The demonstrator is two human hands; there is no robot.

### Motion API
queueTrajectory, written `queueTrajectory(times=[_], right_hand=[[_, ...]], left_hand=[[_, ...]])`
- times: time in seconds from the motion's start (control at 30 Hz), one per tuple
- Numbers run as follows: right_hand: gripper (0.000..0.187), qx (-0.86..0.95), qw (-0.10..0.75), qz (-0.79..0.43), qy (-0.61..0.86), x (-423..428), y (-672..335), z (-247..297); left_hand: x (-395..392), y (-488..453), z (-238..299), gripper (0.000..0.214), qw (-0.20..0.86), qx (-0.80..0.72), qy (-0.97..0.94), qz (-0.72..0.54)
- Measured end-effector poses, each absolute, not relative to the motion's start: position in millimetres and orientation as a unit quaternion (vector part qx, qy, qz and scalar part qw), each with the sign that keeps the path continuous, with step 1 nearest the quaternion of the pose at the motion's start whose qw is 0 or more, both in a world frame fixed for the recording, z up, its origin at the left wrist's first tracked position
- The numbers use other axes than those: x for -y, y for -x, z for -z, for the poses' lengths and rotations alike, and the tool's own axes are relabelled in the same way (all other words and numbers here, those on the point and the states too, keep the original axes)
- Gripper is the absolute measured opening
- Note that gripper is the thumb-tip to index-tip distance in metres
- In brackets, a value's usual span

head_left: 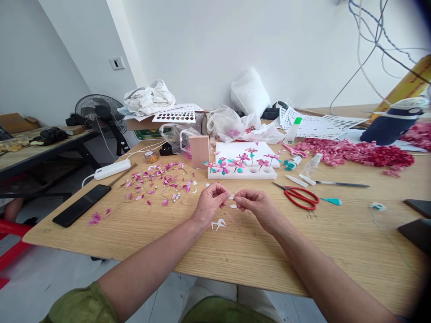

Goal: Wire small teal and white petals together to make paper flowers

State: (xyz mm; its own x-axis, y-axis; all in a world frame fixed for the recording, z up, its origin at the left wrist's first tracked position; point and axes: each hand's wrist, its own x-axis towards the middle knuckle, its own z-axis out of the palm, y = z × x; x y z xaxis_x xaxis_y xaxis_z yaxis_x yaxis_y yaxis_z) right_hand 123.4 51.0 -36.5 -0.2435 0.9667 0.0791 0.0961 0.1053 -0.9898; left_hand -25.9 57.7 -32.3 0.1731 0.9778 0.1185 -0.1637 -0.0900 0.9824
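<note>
Both my hands are pinched together over the wooden table [256,251]. My left hand [209,204] and my right hand [256,205] hold a small white petal piece [231,197] between their fingertips. Another white petal [233,206] and a white cut-out scrap [218,224] lie on the table just below my hands. Behind them stands a white foam block [242,172] with several pink flowers on green stems stuck in it. Loose pink petals [158,179] are scattered to the left.
Red scissors [299,196] lie right of my hands, with a glue bottle [293,130], small bottle [310,167] and a heap of pink pieces [357,152] beyond. A black phone [81,205], white power strip [112,169] and fan [99,112] sit left. Bags clutter the back.
</note>
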Motion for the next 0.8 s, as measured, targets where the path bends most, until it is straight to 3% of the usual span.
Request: queueTrajectory(times=[0.8], right_hand=[[0.021, 0.656, 0.393, -0.422, 0.486, -49.3, -132.6, 30.6]], left_hand=[[-56.6, 33.5, 30.4, 0.033, 0.603, -0.341, -0.567, -0.446]])
